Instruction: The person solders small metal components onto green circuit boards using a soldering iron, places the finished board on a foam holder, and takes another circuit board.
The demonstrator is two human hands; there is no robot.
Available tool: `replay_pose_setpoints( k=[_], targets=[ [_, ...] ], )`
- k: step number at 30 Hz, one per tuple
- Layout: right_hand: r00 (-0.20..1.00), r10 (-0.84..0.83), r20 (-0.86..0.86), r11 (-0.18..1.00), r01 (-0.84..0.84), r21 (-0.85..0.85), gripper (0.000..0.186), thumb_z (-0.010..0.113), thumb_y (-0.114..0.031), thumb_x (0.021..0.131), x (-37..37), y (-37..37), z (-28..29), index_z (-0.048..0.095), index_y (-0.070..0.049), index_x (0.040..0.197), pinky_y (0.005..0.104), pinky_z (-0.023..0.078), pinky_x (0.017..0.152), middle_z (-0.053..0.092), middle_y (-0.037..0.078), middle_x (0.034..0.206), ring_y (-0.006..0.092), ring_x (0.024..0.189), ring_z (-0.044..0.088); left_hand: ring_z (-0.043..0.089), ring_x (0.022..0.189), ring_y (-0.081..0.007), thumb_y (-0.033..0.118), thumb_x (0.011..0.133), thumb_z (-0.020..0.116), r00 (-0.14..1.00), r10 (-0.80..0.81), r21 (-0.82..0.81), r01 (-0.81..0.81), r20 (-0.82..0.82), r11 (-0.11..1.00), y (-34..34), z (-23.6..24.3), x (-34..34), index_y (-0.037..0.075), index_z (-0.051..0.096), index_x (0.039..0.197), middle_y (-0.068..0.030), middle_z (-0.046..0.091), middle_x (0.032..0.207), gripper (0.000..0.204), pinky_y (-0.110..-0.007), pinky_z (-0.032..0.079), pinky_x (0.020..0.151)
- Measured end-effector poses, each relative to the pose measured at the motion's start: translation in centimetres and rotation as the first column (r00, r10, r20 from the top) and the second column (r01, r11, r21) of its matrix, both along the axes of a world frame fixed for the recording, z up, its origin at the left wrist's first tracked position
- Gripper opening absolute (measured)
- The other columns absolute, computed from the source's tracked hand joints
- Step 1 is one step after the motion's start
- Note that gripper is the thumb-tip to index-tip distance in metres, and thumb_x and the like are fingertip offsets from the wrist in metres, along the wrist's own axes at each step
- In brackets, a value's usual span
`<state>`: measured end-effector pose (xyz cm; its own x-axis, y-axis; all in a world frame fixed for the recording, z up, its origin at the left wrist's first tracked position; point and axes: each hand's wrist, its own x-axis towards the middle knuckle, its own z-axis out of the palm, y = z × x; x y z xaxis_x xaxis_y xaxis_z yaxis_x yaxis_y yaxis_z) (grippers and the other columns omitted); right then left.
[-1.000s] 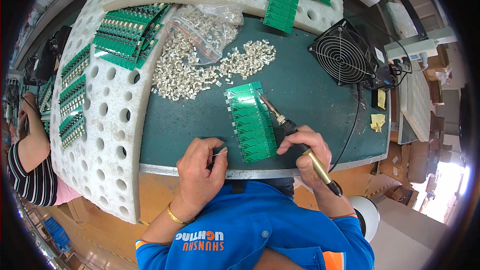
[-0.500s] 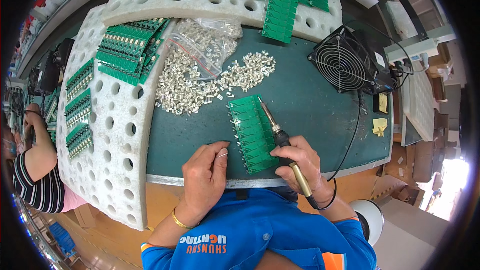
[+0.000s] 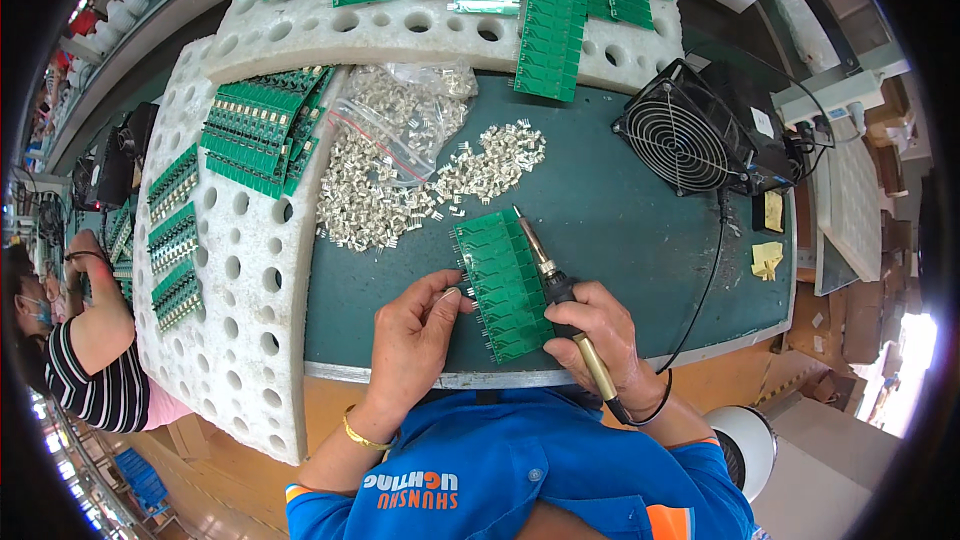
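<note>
A green circuit board [image 3: 505, 285] lies on the dark green bench in front of me, with small metal-pinned connectors along its left edge. My right hand [image 3: 600, 335] is wrapped round a soldering iron [image 3: 562, 290], and its fingers rest at the board's lower right edge. The iron's tip points away from me, over the board's upper right corner. At the left edge of the board my left hand [image 3: 415, 330] has thumb and forefinger drawn together by the connectors. Something small and pale shows at its fingertips, too small to name.
Loose white connectors [image 3: 370, 205] lie heaped beyond the board, beside a clear plastic bag [image 3: 400, 120]. White foam panels [image 3: 235, 290] hold more green boards [image 3: 260, 125]. A black fan [image 3: 685, 130] stands at right, its cable crossing the bench. A person in a striped shirt [image 3: 95, 365] sits at far left.
My left hand has moved up and right to the board's connector edge. The right hand keeps hold of the soldering iron. The whole view has shifted slightly.
</note>
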<state>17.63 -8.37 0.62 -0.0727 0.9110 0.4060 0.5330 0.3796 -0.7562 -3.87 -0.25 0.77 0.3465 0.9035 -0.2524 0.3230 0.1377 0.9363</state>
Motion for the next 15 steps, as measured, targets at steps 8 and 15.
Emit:
replay_pose_setpoints(
  k=[8, 15],
  targets=[
    [0.999, -0.036, 0.022, 0.999, 0.035, 0.015, 0.043, 0.077, -0.004, 0.073, -0.2, 0.5, -0.5, 0.058, -0.006, 0.111, 0.039, 0.049, 0.064, 0.052, 0.013, 0.087, 0.03, 0.076, 0.056, 0.064, 0.075, -0.0075, 0.009, 0.095, 0.062, 1.0, 0.001, -0.191, 0.001, 0.007, 0.982, 0.8, 0.4, 0.7, -0.005, 0.068, 0.103, -0.0071, 0.072, 0.083, 0.017, -0.023, 0.051, 0.067],
    [1.0, -0.024, 0.003, 1.0, 0.024, 0.012, 0.046, 0.077, -0.001, 0.071, -0.1, 0.5, -0.6, 0.058, -0.007, 0.113, 0.0387, 0.049, 0.064, 0.052, 0.014, 0.089, 0.0304, 0.076, 0.057, 0.062, 0.075, -0.0065, 0.009, 0.095, 0.062, 0.999, -0.037, -0.217, 0.029, -0.034, 0.976, 1.2, 0.6, 1.0, -0.004, 0.068, 0.096, -0.0052, 0.071, 0.08, 0.015, -0.023, 0.05, 0.066]
  ],
)
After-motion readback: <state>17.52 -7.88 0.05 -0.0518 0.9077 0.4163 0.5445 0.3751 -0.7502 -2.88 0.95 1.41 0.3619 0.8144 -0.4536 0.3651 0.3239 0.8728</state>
